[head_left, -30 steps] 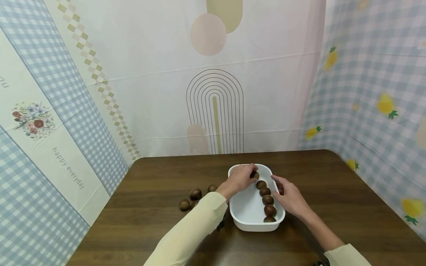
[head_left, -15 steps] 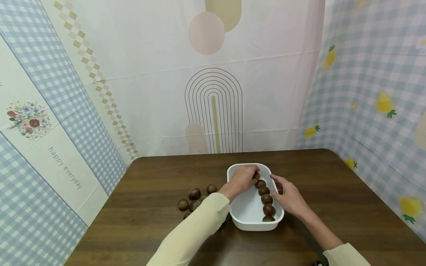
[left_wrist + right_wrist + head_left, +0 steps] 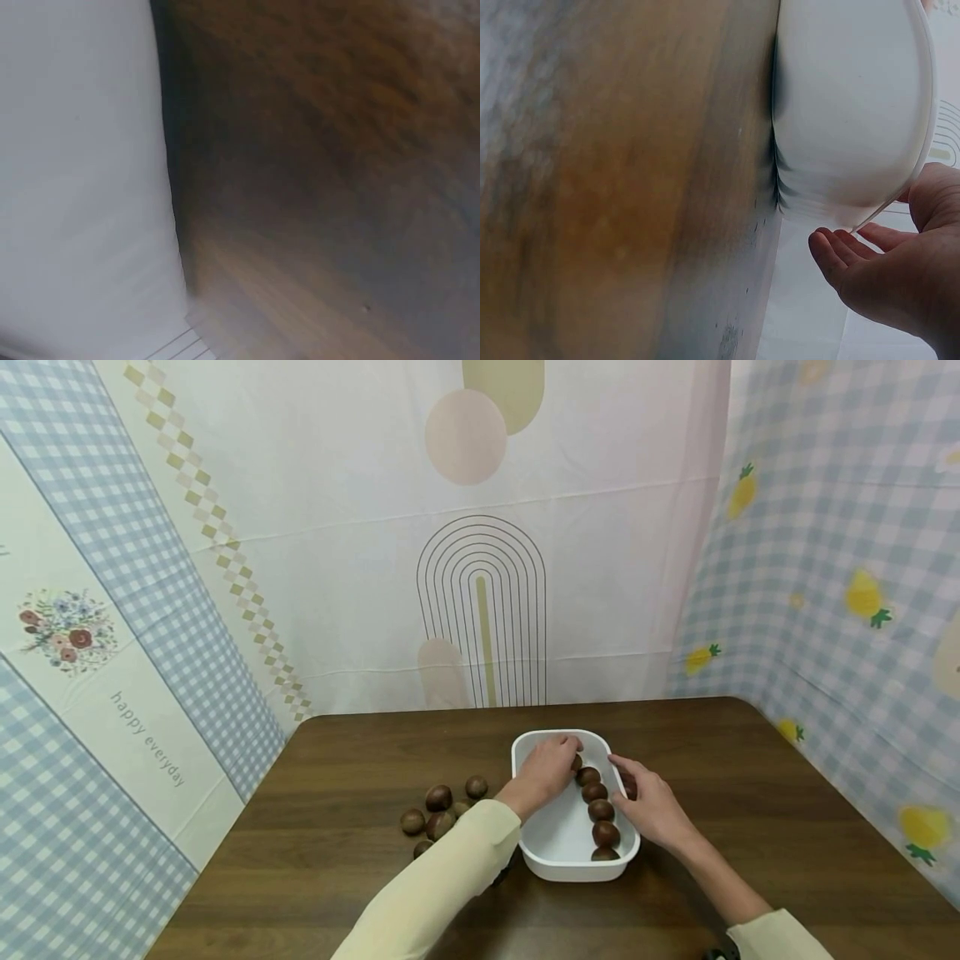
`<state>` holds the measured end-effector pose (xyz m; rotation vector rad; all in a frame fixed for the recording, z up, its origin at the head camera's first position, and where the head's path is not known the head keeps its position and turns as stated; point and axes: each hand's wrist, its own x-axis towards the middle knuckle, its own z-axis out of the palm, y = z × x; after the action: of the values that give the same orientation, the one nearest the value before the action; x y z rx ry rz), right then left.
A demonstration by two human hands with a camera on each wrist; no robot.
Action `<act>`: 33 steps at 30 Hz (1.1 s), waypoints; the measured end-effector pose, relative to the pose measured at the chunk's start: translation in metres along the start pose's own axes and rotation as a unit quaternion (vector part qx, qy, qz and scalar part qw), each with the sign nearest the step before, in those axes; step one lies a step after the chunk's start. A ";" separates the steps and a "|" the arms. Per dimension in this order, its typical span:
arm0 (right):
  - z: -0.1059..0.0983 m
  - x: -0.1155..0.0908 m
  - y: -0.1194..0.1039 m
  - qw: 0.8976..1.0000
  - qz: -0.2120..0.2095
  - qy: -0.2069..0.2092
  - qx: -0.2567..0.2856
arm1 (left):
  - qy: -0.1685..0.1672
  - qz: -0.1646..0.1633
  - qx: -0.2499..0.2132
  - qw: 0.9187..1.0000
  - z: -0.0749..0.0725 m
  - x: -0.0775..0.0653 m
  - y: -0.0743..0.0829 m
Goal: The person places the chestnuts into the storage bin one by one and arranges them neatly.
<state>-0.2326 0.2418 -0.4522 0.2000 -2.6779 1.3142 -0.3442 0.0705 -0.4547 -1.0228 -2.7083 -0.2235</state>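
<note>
A white rectangular tub (image 3: 577, 870) stands on the table with a slanting row of brown chestnuts (image 3: 606, 834) along its right side. Reaching inside, my left hand (image 3: 544, 772) has its fingers around the chestnut (image 3: 577, 762) at the far end of the row, which is partly hidden by them. My right hand (image 3: 652, 803) holds the tub's right rim, thumb at the inner edge and fingers outside. In the right wrist view those fingers (image 3: 826, 255) lie along the outer wall and rim. The left wrist view shows only the tub's outer wall (image 3: 82, 180) and tabletop, no hand.
Left of the tub, several loose chestnuts (image 3: 438, 798) lie in a cluster on the dark wooden table (image 3: 337, 852), partly covered by my left sleeve (image 3: 442, 881). A patterned cloth (image 3: 360, 610) hangs behind the table's far edge, and more cloth hangs at both sides.
My left hand and the chestnut at its fingertips have shifted slightly toward me, down the row. The right hand stays on the rim. The head view has tilted a little.
</note>
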 end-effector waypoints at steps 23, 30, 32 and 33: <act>0.003 -0.001 0.003 1.000 0.014 0.005 -0.015 | -0.014 0.003 -0.053 0.999 0.001 0.000 -0.001; 0.001 -0.001 0.001 1.000 0.017 0.000 -0.009 | -0.040 0.008 -0.055 0.998 0.000 0.001 -0.001; 0.001 -0.001 0.000 1.000 0.018 -0.003 -0.008 | -0.044 0.010 -0.052 0.998 0.001 0.002 -0.001; 0.001 -0.001 0.000 1.000 0.018 -0.003 -0.006 | -0.043 0.012 -0.052 0.998 0.001 0.003 -0.001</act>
<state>-0.2320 0.2415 -0.4532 0.1560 -2.7063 1.3080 -0.3470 0.0715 -0.4552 -1.1175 -2.7863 -0.3257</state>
